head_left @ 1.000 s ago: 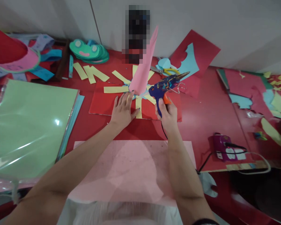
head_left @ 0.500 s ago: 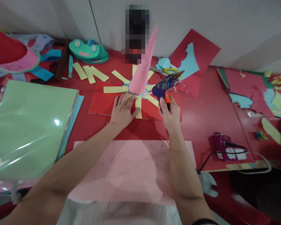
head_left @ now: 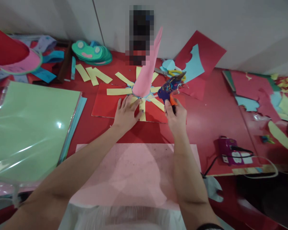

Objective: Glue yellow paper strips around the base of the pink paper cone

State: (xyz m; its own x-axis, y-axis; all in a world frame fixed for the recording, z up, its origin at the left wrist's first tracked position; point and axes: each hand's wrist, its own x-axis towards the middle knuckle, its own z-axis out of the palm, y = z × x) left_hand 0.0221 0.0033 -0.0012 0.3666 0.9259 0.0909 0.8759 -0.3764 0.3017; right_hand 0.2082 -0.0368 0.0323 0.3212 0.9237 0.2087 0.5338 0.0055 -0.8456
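My right hand (head_left: 177, 118) grips a dark purple glue gun (head_left: 168, 89) with an orange trigger, held to the right of a tall pink paper cone (head_left: 145, 78). The gun's tip points up and to the right, and a clear stick shows at its left end. The cone stands on a red sheet (head_left: 105, 105), with yellow paper strips (head_left: 119, 92) spread around its base like rays and bits of blue paper under it. My left hand (head_left: 126, 111) lies with fingers spread on the sheet and strips, just in front of the cone's base.
Loose yellow strips (head_left: 93, 75) and green frog-face cutouts (head_left: 91, 54) lie at the back left. Packed green paper (head_left: 36, 127) covers the left side. Yellow-handled scissors (head_left: 174, 72) sit behind the gun. A purple power adapter (head_left: 228, 150) with cables rests at the right.
My right hand has drawn the glue gun slightly to the right, away from the cone. My left hand stays about where it was.
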